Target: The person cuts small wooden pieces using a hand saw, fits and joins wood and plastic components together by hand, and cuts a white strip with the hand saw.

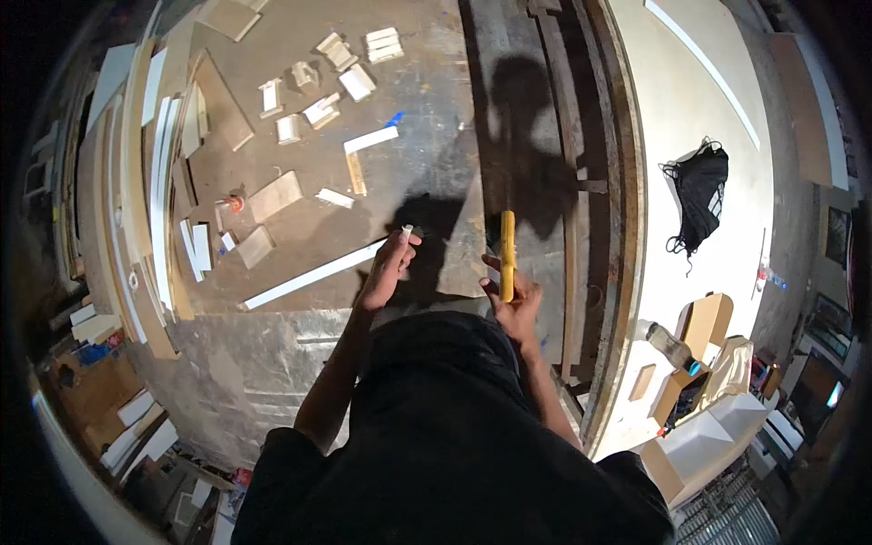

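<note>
My left hand (389, 271) is closed, its fingertips raised around a small white piece (407, 229) too small to name. Just to its left, a long white strip (313, 275) lies slanting on the brown work table (427, 100); the hand covers its right end. My right hand (520, 313) grips a narrow yellow bar-like tool (508, 259), held upright in the view near the table's right side. Its kind cannot be made out. Beyond my hands, a white-edged wooden L-shaped piece (356, 163) and a short white block (335, 197) rest on the table.
Several small wooden assemblies (338, 52) are scattered at the back left. Long boards (163, 182) are stacked along the left edge. A pale panel (663, 82) to the right carries a black cloth item (699, 195), a bottle (669, 345) and a white box (718, 436).
</note>
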A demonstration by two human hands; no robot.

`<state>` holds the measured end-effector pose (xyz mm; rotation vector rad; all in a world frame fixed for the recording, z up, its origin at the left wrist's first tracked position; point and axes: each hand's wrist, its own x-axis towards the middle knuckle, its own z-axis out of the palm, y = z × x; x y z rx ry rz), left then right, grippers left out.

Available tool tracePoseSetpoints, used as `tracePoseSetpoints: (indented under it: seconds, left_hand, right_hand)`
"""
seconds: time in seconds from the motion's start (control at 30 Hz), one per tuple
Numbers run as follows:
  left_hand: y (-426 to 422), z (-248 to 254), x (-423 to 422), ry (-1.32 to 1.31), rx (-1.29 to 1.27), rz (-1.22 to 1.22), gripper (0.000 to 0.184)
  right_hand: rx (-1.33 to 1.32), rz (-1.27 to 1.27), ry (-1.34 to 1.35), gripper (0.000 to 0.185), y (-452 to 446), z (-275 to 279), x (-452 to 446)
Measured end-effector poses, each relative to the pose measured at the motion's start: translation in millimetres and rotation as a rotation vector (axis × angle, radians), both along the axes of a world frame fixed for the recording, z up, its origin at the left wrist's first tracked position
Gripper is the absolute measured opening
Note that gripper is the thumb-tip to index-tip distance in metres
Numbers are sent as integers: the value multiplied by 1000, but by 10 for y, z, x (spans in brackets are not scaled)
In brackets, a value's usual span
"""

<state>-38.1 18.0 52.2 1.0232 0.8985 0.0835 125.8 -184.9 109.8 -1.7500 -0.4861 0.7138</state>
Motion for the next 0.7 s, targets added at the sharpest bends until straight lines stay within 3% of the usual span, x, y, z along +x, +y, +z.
tracePoseSetpoints:
  seconds: [0.07,0.1,0.17,0.23,0.3,0.43,0.5,0.57,0.6,0.7]
  left_hand:
    - [109,-132,-291,31,348,-43,36]
    - [225,-202,-465,24,354,-53,36]
    - [356,-383,-786,200,559,-153,36]
    - [507,-647,-1117,106,658,-76,32]
    - [680,-833,-1219,121,839,-100,26]
    - [922,-993,-1697,54,632,13,22]
    - [1017,-776,-1796,90,526,27,19]
    - [1105,-698,-1873,70,90,162,13]
    - [1146,-664,-1877,75,7,204,11]
    - [1256,-604,-1880,59,-20,231,14]
  right_hand:
    - [7,70,-168,25,-7,-203,-253]
    - [12,58,-174,25,46,-247,-373]
    - [-124,146,-430,16,128,-260,-563]
    - [-96,107,-449,14,187,-669,-870]
    - [-247,162,-751,13,238,-993,-969]
    - [-288,234,-870,20,337,-1289,-1274]
    - [-307,309,-843,22,283,-1441,-1247]
    - [-432,366,-807,24,302,-1449,-1253]
    - [-459,414,-817,25,301,-1443,-1196]
    - [-444,517,-821,27,227,-1400,-1114]
